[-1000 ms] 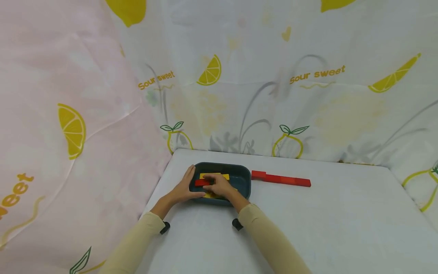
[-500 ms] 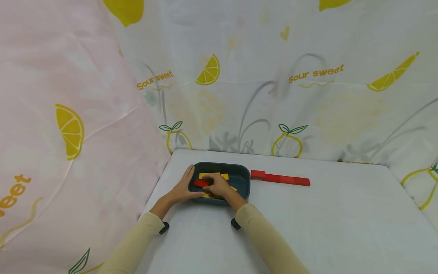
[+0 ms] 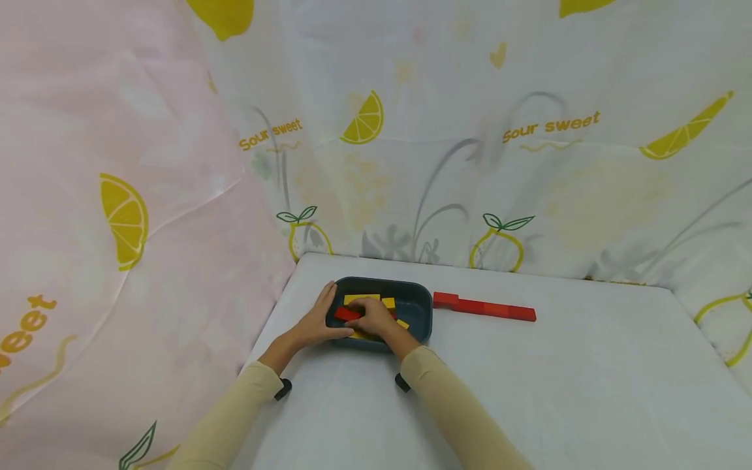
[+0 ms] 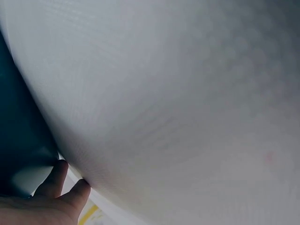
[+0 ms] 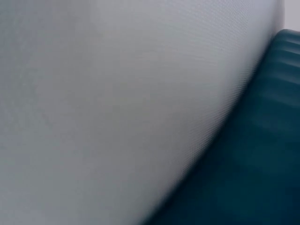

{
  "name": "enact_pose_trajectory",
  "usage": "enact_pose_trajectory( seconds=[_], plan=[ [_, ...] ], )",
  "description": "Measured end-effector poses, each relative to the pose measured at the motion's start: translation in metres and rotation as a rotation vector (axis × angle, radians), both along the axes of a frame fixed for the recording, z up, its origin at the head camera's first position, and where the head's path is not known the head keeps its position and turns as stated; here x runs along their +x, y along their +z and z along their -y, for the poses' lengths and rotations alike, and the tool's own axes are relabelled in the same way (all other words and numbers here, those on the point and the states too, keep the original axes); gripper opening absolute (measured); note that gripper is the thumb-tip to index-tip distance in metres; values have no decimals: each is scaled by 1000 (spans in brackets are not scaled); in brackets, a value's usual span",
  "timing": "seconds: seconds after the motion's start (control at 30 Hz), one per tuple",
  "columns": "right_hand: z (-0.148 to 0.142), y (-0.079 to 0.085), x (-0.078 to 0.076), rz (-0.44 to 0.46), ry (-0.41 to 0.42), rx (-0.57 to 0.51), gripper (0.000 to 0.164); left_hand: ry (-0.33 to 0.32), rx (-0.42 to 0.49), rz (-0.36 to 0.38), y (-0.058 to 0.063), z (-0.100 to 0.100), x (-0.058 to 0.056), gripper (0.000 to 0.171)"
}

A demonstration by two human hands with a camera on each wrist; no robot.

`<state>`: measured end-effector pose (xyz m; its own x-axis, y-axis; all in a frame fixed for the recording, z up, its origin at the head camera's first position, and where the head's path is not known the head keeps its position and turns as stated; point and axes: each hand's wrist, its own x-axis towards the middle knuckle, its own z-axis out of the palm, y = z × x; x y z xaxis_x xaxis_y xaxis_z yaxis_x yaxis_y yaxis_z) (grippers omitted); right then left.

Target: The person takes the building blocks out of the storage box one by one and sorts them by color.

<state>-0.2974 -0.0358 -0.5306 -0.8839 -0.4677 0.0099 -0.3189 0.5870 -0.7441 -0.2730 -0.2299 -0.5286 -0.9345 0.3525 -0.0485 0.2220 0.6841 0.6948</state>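
A dark blue-green plastic bin (image 3: pixel 418 313) stands on the table, holding several yellow blocks (image 3: pixel 361 299) and some red. My left hand (image 3: pixel 310 328) grips the bin's left end, thumb on the front rim and fingers along the left side. In the left wrist view, two of its fingertips (image 4: pixel 58 168) show beside the bin wall (image 4: pixel 23 112). Inside the bin, my right hand (image 3: pixel 376 317) pinches a red block (image 3: pixel 345 314), which lies slightly tilted. That hand covers part of the blocks beneath. The right wrist view has only the bin's outer wall (image 5: pixel 253 140) and white cloth.
Right of the bin, a row of red blocks (image 3: pixel 487 308) lies end to end, with a raised or wider block (image 3: pixel 445 299) at its left end. A white cloth (image 3: pixel 558 378) covers the table. Lemon-printed fabric (image 3: pixel 435 130) hangs behind and at the left.
The red block at my right fingers has turned from nearly level to tilted, and my right hand has shifted slightly within the bin. My left hand keeps its place on the bin.
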Motion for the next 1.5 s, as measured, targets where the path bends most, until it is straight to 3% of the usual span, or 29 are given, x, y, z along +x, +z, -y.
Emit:
enact_pose_trajectory(
  seconds=[0.37, 1.0, 1.3, 1.5],
  plan=[
    [5, 2, -2, 14, -22, 90, 46, -6, 22, -23, -2, 0, 1, 122],
    [2, 1, -3, 30, -36, 142, 39, -23, 47, -26, -3, -3, 0, 123],
    [3, 1, 0, -27, 20, 83, 34, -18, 17, -2, 1, -1, 1, 124],
    [6, 3, 2, -118, 76, 114, 32, -22, 20, -6, 2, 0, 1, 124]
  ],
)
